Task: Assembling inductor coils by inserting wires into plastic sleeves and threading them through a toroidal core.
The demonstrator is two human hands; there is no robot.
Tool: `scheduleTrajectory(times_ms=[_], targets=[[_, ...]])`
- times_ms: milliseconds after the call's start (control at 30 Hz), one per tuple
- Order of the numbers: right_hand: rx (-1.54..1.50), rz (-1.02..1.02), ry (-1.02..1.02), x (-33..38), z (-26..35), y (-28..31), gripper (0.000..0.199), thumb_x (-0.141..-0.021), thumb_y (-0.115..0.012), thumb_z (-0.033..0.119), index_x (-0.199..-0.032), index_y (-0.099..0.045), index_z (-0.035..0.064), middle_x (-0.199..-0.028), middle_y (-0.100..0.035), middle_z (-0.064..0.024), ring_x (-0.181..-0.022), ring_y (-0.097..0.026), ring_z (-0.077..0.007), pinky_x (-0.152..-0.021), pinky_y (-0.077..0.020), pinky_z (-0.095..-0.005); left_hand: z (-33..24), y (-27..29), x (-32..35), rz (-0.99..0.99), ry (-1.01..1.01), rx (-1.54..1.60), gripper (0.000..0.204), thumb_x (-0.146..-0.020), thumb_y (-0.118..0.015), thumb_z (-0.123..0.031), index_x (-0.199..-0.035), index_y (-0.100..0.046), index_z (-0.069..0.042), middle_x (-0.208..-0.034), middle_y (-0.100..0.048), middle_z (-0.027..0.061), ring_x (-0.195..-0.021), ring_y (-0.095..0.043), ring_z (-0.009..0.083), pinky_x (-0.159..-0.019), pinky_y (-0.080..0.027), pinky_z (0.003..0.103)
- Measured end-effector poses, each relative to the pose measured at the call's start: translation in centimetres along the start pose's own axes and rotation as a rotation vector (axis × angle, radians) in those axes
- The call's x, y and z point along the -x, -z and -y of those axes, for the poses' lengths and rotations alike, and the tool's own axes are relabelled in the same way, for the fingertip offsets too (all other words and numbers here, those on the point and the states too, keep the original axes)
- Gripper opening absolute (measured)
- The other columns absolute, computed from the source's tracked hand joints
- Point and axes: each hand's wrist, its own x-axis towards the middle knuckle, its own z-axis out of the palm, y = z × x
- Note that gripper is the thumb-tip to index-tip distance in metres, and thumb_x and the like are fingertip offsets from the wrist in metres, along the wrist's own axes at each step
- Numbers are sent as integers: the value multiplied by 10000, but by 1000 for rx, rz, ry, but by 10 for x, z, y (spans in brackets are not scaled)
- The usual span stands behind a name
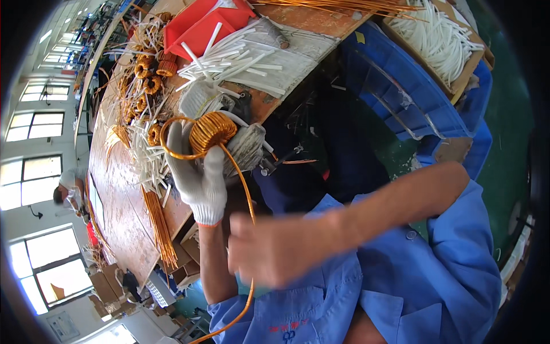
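Observation:
My left hand, in a white knitted glove, holds a ring-shaped coil closely wound with copper wire. A loose loop of the wire stands out left of the coil, around the gloved fingers. From the coil's underside the copper wire runs down past my right hand and curves off toward the lower edge. My right hand is bare and blurred by motion, with its fingers curled closed where the wire passes; the exact grip is smeared. Just beyond the coil are a pale, worn block and a dark metal fitting.
Finished-looking coils, white tubes, copper rods and a red bin lie on the wooden bench. Blue crates and a carton of white tubing stand at right. Another person is far left.

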Motion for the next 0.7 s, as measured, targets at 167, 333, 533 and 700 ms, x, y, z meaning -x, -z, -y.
scheduleTrajectory(times_ms=[167, 333, 533, 700], targets=[[-48, 116, 51, 23, -83, -18, 279, -852, -743, 301, -734, -577, 111, -761, -535, -18, -749, -572, -200, -728, -458, -373, 17, -15, -5, -110, 4, 107, 962, -921, -877, -366, -1578, -336, 84, -1419, -601, 164, -1249, -618, 239, -1104, -501, 393], [-417, -104, -434, -9, 65, -19, 470, -1010, -689, 346, -645, -500, 117, -585, -461, -16, -504, -476, -209, -597, -369, -371, 11, -13, -1, -137, -46, 29, 860, -967, -828, -332, -1569, -390, 97, -1469, -593, 237, -1305, -621, 283, -1131, -486, 414], [-810, -176, -462, 24, 24, 11, 501, -1030, -678, 326, -635, -455, 114, -574, -468, -36, -465, -435, -210, -502, -316, -369, 10, -13, -10, -106, -3, -15, 762, -816, -940, -235, -1446, -620, 49, -1331, -675, 197, -1228, -659, 268, -1077, -510, 378], [-1279, -558, -740, 18, 25, 35, 670, -1176, -317, 443, -597, -396, 115, -510, -408, -12, -424, -355, -163, -493, -278, -330, 2, -5, -13, -20, 99, 57, 755, -820, -931, -277, -1442, -637, 32, -1321, -676, 199, -1240, -643, 285, -1094, -492, 378]])
